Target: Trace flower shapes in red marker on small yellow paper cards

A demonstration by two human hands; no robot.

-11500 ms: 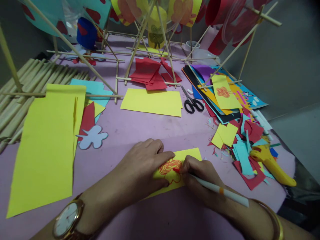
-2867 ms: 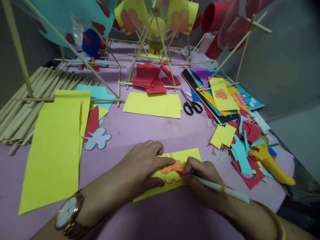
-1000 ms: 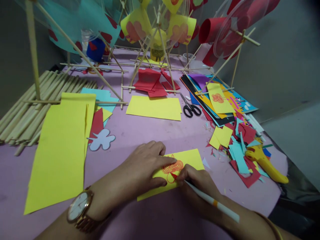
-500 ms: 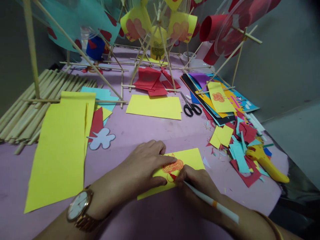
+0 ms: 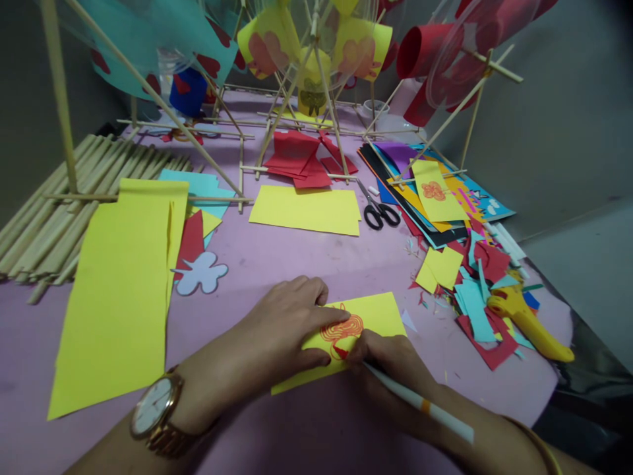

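A small yellow paper sheet [image 5: 380, 313] lies on the pink table [image 5: 277, 257] near me, with an orange swirl drawing [image 5: 342, 328] on it. My left hand [image 5: 281, 330] lies flat on the sheet's left part, fingers stretched beside the drawing. My right hand [image 5: 395, 366] is closed round a white pen [image 5: 420, 404] with a red tip, the tip touching the paper just below the swirl. A watch sits on my left wrist.
Black scissors [image 5: 380, 212] lie mid-table beside a yellow sheet [image 5: 306, 210]. A long yellow sheet [image 5: 119, 290] and wooden sticks [image 5: 54, 204] fill the left. Paper scraps and a yellow cutter [image 5: 529, 323] lie right. A stick frame with coloured paper stands behind.
The pen tip has crept a little lower and left along the drawing. My left hand has stayed on the sheet. The view has shifted slightly.
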